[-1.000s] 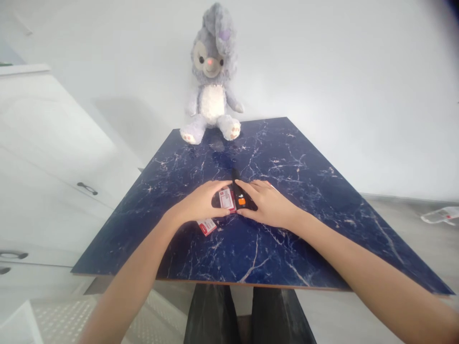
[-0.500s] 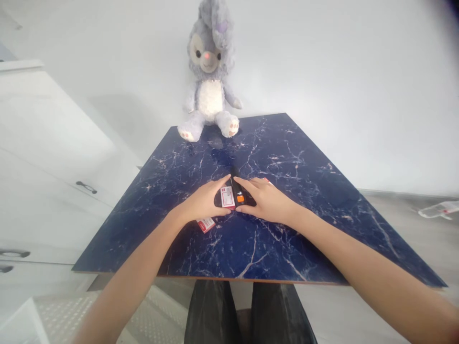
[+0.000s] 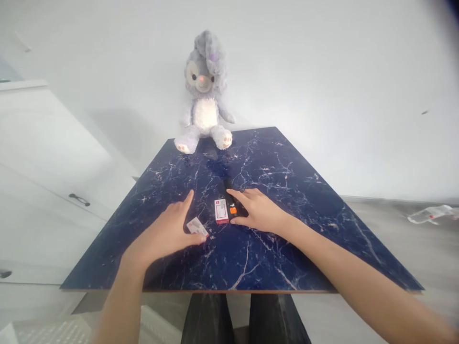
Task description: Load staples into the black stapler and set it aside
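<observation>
Small things under two hands, mid-desk (image 3: 322, 191).

The left hand (image 3: 163, 235) lies open, thumb touching a small packet (image 3: 197, 226); just right, a red and white box (image 3: 221, 210) lies beside a black remote (image 3: 231, 204) under the right hand (image 3: 261, 214), whose fingers (image 3: 238, 195) drape over it, gripping or not I cannot tell. The packet looks light and slippery on the glossy top: pinch its edges. The remote seems stiff: hold its long sides.

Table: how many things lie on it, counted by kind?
Red-and-white packs: 2
Black device: 1
Plush rabbit: 1
Total: 4
</observation>
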Demonstrator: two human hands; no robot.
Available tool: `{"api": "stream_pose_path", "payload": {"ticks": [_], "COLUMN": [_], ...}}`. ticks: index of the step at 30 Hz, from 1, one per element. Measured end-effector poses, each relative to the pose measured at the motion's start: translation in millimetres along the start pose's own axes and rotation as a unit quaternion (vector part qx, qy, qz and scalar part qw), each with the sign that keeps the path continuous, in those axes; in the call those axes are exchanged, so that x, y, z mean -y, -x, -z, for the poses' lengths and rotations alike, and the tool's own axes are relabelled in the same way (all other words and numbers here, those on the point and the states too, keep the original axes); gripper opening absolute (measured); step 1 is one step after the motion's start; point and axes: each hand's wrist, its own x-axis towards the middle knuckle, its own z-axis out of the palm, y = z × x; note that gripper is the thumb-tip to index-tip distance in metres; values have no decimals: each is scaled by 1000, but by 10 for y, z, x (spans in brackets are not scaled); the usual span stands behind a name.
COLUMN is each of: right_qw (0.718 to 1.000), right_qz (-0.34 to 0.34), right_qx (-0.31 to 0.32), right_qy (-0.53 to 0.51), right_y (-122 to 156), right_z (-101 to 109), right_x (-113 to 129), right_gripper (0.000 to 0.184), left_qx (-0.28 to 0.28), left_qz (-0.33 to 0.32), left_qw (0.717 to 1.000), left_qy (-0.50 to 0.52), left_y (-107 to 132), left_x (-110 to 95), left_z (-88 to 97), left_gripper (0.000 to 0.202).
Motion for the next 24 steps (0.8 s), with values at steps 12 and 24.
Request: {"api": "stream_pose_path", "payload": {"ticks": [12, 24], "right_qw": [998, 997], "right_qz": [29, 28], "right_qx": [-27, -29], "right_qy": [-43, -63], "right_y": [9, 35], "right_z": [-11, 81], "right_x": [-52, -83], "right_gripper": [83, 79], "left_qx": [43, 36], "left_qz": [-89, -112], "left_qw": [994, 985], "left_qy": [50, 128], "left_y": [-518, -683], "left_x": [-421, -272], "left_z": [117, -222], "left_gripper": [99, 111]}}
